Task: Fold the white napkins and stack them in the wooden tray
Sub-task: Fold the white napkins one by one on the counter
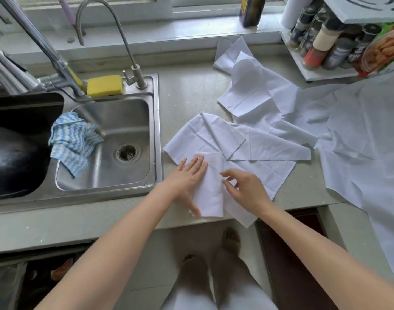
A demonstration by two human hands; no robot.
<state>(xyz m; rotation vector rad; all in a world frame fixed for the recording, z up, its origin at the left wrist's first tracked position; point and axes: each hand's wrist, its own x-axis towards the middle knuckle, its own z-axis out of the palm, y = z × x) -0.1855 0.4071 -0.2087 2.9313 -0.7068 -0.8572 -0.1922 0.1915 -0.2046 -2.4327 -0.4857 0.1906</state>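
Right of the sink [154,139], left hand [187,180] presses the folded napkin [210,193] w/ fingers flat; right hand [245,189] hovers, fingers loosely curled — loose napkins [270,121] unfolded, no tray visible.

A pale counter [187,90] fills mid-frame, with a steel sink [106,142] at left and a spice rack [339,41] at upper right. A daylit window sill [160,27] runs along the top; pale floor [160,253] shows below.

Two bare forearms with no sleeves in view, left hand [188,180] and right hand [245,189] without rings, watch or gloves, light pale trousers [234,285], open-toed sandals [230,239] on both feet
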